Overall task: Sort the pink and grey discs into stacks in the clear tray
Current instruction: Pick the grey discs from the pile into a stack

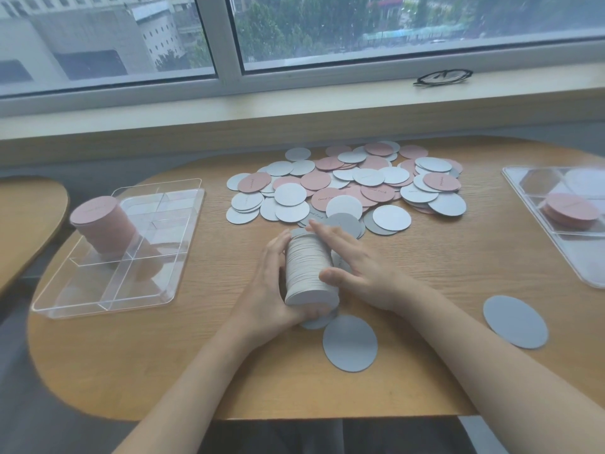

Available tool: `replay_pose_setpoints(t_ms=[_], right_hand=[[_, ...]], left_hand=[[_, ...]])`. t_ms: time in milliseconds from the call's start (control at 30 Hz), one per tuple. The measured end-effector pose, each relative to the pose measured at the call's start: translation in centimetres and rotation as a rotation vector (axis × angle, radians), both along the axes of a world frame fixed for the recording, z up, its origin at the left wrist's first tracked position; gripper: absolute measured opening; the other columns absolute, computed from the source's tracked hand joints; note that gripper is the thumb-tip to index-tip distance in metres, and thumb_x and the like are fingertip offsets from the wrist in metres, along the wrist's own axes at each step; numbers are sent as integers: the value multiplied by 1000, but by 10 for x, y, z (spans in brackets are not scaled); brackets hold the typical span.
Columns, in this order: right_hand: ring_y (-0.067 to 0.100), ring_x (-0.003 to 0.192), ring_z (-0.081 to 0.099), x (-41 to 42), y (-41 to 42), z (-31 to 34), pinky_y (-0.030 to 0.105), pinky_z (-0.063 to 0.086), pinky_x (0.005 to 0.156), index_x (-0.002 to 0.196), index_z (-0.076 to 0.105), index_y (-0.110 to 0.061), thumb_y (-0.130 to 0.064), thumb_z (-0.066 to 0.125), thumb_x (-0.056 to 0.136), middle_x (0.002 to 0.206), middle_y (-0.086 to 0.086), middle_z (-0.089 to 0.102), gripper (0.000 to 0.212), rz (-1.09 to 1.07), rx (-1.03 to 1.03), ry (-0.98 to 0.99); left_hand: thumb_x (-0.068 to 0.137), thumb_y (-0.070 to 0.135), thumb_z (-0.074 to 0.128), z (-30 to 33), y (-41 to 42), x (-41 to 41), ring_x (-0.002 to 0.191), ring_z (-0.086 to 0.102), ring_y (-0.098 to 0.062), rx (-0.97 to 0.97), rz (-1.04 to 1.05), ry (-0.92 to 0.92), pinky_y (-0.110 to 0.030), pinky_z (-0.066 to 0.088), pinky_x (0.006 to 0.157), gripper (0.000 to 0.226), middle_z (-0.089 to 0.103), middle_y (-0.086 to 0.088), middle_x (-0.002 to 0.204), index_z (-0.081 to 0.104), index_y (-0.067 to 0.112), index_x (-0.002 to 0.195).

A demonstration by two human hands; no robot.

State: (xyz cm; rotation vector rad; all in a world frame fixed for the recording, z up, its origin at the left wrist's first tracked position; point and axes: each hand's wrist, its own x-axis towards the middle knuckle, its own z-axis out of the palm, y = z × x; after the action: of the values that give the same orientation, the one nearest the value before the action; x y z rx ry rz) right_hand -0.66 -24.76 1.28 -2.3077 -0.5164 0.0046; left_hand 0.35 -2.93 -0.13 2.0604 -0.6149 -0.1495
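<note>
Both hands clasp the grey stack on its side, just near of the loose pile: left hand curled under, right hand pressing, thumb on it. Squeezed unevenly, discs could fan out before reaching the clear tray, left of the pile.

Divided tray lies left on table; loose disc pile behind centre; second tray right.
</note>
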Motion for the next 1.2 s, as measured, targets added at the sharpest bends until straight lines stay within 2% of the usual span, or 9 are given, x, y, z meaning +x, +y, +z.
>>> replay_pose_setpoints(t_ms=[67, 300, 467, 567, 633, 767, 867, 1000, 1200], right_hand=[[12, 142, 29, -1, 1, 1, 36, 26, 116, 156, 2, -41, -79, 34, 83, 159, -16, 20, 88, 17, -81, -15], [3, 149, 8, -3, 7, 1, 33, 16, 121, 158, 0, -31, -75, 29, 88, 164, -17, 0, 88, 23, -125, -52], [0, 142, 30, 0, -3, 3, 23, 25, 115, 155, 25, -32, -65, 39, 91, 157, -12, 34, 74, 1, 86, -18], [4, 125, 51, 13, -24, 0, 23, 37, 105, 140, 51, -21, -44, 53, 95, 134, -5, 57, 51, -334, 192, -191], [17, 122, 53, 24, -46, -7, 31, 38, 104, 131, 58, -15, -28, 63, 91, 128, 1, 58, 42, -613, 20, -298], [21, 132, 43, 31, -70, -19, 40, 29, 111, 134, 53, -16, -29, 63, 89, 138, 4, 50, 48, -792, -273, -64], [21, 127, 47, 30, -71, -19, 39, 31, 105, 130, 57, -20, -34, 63, 91, 133, 1, 54, 42, -790, -337, -76], [24, 108, 56, 29, -69, -15, 41, 35, 94, 110, 67, -22, -36, 60, 92, 110, 1, 64, 24, -817, -415, -219], [29, 78, 59, 21, -55, -3, 41, 36, 84, 89, 66, -14, -21, 53, 97, 82, 3, 69, 17, -848, -303, -533]], left_hand=[[52, 60, 87, 1, 0, -1, 133, 43, 4, -2, -1, 31, -22, 43, 104, 124, 31, 28, 151, 16, 44, 152], [56, 74, 73, 1, -3, 0, 138, 9, 20, 134, -18, -43, -2, 19, 102, 136, 9, 28, 153, -6, 32, 159], [56, 72, 77, 1, -3, 0, 143, 16, 10, 115, -31, -69, -5, 24, 102, 135, 13, 21, 155, -1, 35, 159], [52, 65, 85, 0, -1, -1, 134, 32, 11, 42, 6, -41, -11, 34, 99, 130, 26, 25, 146, 10, 42, 156], [52, 61, 87, 0, 0, -1, 132, 35, 10, 16, 5, -41, -16, 37, 101, 128, 28, 26, 145, 14, 43, 155], [51, 57, 89, 0, 1, -2, 128, 39, 11, -20, 6, -28, -17, 42, 97, 125, 28, 28, 143, 18, 44, 153], [51, 57, 89, 1, 1, -3, 127, 40, 10, -31, -2, -29, -11, 41, 95, 124, 28, 28, 143, 19, 45, 153], [55, 45, 95, 1, 1, -3, 131, 40, 8, -36, -14, -28, -19, 43, 101, 122, 32, 24, 144, 22, 41, 154], [60, 33, 97, -1, 1, -1, 133, 38, 5, -27, -26, -49, -25, 45, 105, 120, 32, 21, 145, 23, 38, 154]])
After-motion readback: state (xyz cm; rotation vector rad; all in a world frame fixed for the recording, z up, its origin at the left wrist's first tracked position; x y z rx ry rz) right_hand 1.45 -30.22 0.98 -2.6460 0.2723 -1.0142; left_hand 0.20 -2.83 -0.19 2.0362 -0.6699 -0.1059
